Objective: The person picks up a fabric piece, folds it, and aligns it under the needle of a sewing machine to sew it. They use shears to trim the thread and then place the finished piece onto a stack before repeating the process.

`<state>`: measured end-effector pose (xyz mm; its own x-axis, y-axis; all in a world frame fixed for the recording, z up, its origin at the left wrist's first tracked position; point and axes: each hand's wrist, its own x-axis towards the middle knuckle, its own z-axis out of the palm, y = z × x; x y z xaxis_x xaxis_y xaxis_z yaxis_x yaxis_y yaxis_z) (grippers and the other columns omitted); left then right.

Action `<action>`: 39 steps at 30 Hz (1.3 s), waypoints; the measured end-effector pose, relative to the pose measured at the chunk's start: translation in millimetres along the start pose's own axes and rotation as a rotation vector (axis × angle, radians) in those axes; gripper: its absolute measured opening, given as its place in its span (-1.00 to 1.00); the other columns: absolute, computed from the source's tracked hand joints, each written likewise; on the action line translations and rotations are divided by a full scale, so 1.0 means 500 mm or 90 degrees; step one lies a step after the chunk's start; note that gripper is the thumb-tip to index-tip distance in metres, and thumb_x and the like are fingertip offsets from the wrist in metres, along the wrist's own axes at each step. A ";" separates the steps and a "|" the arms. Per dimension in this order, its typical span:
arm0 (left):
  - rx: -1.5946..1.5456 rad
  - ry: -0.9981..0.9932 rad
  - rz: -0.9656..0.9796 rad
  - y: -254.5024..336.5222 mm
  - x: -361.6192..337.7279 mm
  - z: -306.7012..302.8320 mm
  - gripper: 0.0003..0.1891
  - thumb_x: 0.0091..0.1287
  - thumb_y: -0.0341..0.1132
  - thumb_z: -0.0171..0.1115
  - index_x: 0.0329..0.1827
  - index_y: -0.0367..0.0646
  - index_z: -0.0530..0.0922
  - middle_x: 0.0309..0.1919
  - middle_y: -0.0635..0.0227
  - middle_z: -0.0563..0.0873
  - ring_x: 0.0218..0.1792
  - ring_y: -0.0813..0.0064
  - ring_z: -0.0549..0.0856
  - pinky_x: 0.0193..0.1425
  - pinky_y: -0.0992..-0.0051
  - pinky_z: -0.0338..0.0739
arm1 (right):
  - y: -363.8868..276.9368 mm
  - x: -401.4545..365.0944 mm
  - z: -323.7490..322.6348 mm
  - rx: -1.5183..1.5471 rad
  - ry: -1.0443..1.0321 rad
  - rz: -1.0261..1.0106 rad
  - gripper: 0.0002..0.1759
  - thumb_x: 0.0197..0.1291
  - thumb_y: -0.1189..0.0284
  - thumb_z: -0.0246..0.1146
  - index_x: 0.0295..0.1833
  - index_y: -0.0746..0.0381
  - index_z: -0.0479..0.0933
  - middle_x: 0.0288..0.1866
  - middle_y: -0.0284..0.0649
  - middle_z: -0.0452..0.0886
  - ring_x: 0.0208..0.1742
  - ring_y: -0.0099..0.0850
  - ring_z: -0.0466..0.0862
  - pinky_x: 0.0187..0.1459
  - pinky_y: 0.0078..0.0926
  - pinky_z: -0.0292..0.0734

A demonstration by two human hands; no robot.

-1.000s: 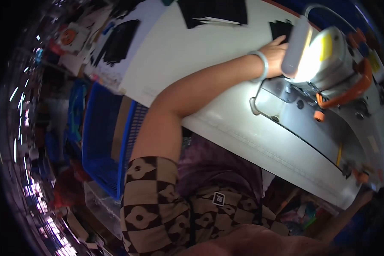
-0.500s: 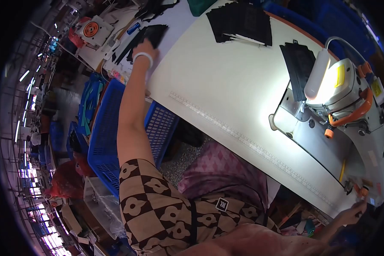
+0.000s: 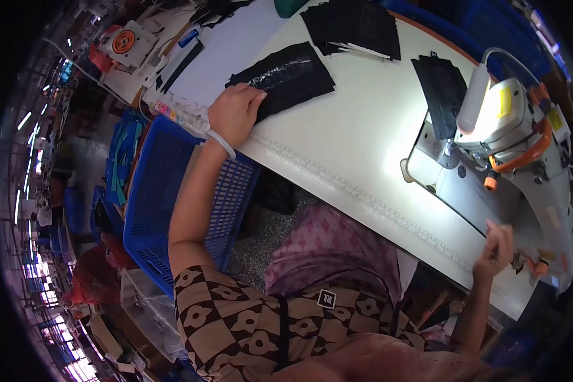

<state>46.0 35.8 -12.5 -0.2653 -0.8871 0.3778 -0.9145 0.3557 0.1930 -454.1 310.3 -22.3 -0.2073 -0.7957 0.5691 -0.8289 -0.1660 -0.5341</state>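
My left hand [image 3: 234,113] is closed on the near left edge of a black fabric panel [image 3: 293,79], thumb on top. The panel lies flat on the white tabletop, and a glossy dark strip runs along its middle. My right hand [image 3: 495,249] is in the air over the table's front right part, holding nothing that I can see, its fingers partly bent and apart. Above it in the view stands a sewing machine [image 3: 506,121] with its lamp lit. Another black fabric piece [image 3: 440,95] lies by the needle area, partly behind the lamp.
A stack of black panels [image 3: 356,30] lies at the table's far side. A blue plastic basket [image 3: 162,172] stands below the table on the left. A printed ruler strip [image 3: 363,207] follows the front edge. A blue object [image 3: 188,38] and a dark strip [image 3: 183,65] lie at the far left.
My left hand has drawn the black panel from the far left towards me and rightward onto the white tabletop. My right hand has risen from the machine's lower right corner and moved left.
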 end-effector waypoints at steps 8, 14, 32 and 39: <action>-0.044 0.074 0.177 0.008 -0.004 0.035 -0.73 0.32 -0.19 0.47 -0.02 -0.13 0.82 -0.16 0.29 0.74 -0.11 0.17 0.70 0.06 0.32 0.62 | -0.069 0.046 0.086 0.091 -0.150 -0.109 -0.88 0.42 0.46 0.35 -0.06 0.26 0.75 -0.38 -0.28 0.55 -0.46 -0.49 0.46 -0.41 -0.52 0.33; -0.205 0.005 0.121 -0.020 0.011 0.058 -0.77 0.37 -0.24 0.44 -0.03 -0.17 0.82 -0.17 0.26 0.77 -0.10 0.24 0.72 0.07 0.38 0.60 | -0.100 0.064 0.108 0.128 -0.196 -0.077 -0.83 0.46 0.43 0.31 -0.10 0.30 0.75 -0.39 -0.27 0.55 -0.42 -0.48 0.47 -0.39 -0.49 0.32; -0.266 0.099 0.412 0.293 -0.192 0.010 -0.72 0.23 -0.43 0.49 0.00 -0.24 0.73 0.01 0.03 0.76 -0.02 0.17 0.76 0.04 0.26 0.63 | -0.248 0.128 0.263 0.548 -0.279 0.334 -0.72 0.48 0.35 0.33 0.15 0.29 0.65 -0.27 -0.40 0.68 -0.38 -0.73 0.47 -0.37 -0.64 0.38; -0.585 -0.028 0.140 0.354 -0.162 -0.021 -0.58 0.29 -0.47 0.48 0.23 -0.28 0.69 0.17 0.16 0.74 0.13 0.39 0.72 0.21 0.43 0.57 | -0.162 0.085 0.199 0.592 -0.349 0.431 -0.73 0.38 0.35 0.44 0.04 0.29 0.64 -0.19 -0.41 0.72 -0.22 -0.70 0.64 -0.22 -0.65 0.52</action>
<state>-91.2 173.4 0.7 -0.4316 -0.7759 0.4600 -0.2490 0.5927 0.7660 -343.9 232.0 -16.9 -0.0192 -0.9794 -0.2008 0.0790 0.1987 -0.9769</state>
